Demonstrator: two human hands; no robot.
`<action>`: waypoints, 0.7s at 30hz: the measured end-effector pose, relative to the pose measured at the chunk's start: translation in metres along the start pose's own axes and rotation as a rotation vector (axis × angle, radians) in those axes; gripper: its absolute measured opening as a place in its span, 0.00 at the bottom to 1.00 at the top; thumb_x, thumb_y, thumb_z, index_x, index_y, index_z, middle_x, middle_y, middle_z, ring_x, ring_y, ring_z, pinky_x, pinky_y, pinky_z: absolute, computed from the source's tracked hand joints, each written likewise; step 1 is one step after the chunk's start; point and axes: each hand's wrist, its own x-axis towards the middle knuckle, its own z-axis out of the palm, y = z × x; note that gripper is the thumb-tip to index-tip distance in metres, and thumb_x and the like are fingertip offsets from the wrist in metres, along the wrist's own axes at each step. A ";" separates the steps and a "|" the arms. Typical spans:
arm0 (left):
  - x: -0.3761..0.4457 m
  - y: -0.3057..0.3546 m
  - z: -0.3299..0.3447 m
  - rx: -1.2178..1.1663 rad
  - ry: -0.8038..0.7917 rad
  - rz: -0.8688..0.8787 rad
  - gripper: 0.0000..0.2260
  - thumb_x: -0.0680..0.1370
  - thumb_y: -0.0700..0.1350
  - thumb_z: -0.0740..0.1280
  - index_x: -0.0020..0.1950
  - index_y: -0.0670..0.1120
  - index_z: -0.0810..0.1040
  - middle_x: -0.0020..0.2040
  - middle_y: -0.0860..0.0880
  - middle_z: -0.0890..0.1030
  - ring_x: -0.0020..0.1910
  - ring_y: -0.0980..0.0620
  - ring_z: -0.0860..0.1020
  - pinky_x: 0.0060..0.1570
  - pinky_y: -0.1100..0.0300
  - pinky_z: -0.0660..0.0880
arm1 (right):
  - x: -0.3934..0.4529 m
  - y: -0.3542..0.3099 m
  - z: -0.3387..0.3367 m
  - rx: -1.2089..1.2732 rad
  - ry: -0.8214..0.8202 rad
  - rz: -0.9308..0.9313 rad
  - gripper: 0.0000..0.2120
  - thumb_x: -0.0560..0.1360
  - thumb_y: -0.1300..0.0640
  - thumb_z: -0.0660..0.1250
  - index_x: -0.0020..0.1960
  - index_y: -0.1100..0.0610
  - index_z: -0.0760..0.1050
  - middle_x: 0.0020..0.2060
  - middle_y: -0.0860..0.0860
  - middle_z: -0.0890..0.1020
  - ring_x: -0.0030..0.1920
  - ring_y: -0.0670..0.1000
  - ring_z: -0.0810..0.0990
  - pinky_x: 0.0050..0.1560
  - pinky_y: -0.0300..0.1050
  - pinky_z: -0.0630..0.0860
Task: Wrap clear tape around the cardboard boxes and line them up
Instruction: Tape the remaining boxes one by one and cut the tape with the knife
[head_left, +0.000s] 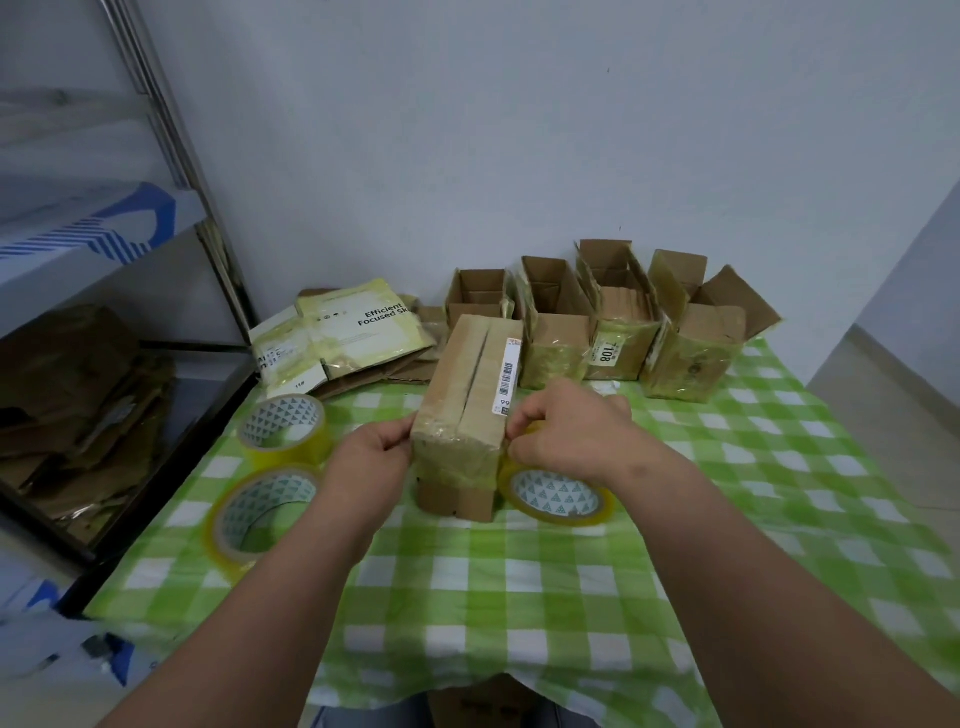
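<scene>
Setting: a counter (519, 582) covered with a green-and-white checked cloth stands against a plain pale wall (519, 130).
Left hand (374, 457): fingers (397, 434) curled, pinching the left near edge of the closed cardboard box (467, 405).
Right hand (566, 431): fingers (524, 423) curled, pinching at the right near corner of the same box, directly above a tape roll.
Closed cardboard box: sits on the counter between both hands, long axis running away from the person; top flaps meet in a dark centre seam; a white barcode label (508, 376) lies along its right top edge; a band of clear tape crosses its near face.
Right tape roll (557, 496): yellowish, lying flat, touching the right near side of the box under the right hand.
Left tape rolls: one roll (283, 428) lies on the counter left of the left hand; a second roll (260, 517) lies nearer the person, just beside the first.
Open boxes (623, 322): four taped cardboard boxes stand in a row at the far edge of the counter, flaps up, side by side.
Flattened cartons (358, 332): piled at the far left of the counter, near the row.
Shelving (104, 322): a metal rack to the left holds flattened cardboard.
</scene>
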 end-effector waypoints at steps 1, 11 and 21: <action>-0.001 -0.002 0.000 0.022 0.005 0.014 0.15 0.82 0.38 0.61 0.62 0.52 0.82 0.56 0.54 0.83 0.56 0.54 0.77 0.47 0.66 0.71 | -0.001 -0.001 0.001 -0.050 0.017 -0.009 0.02 0.71 0.49 0.70 0.42 0.46 0.80 0.37 0.42 0.78 0.45 0.45 0.76 0.57 0.50 0.56; -0.007 -0.011 -0.002 0.255 0.088 0.075 0.04 0.79 0.48 0.67 0.53 0.52 0.76 0.51 0.56 0.81 0.48 0.56 0.79 0.46 0.56 0.74 | -0.018 0.000 0.023 -0.278 0.155 -0.025 0.11 0.73 0.41 0.66 0.53 0.41 0.76 0.59 0.44 0.75 0.65 0.52 0.71 0.72 0.60 0.47; -0.002 -0.004 -0.010 0.188 0.031 0.035 0.09 0.82 0.43 0.61 0.43 0.49 0.77 0.46 0.48 0.84 0.47 0.47 0.83 0.54 0.40 0.78 | -0.023 0.006 0.029 -0.163 0.228 -0.044 0.12 0.79 0.48 0.60 0.56 0.42 0.80 0.64 0.40 0.74 0.67 0.49 0.68 0.72 0.57 0.44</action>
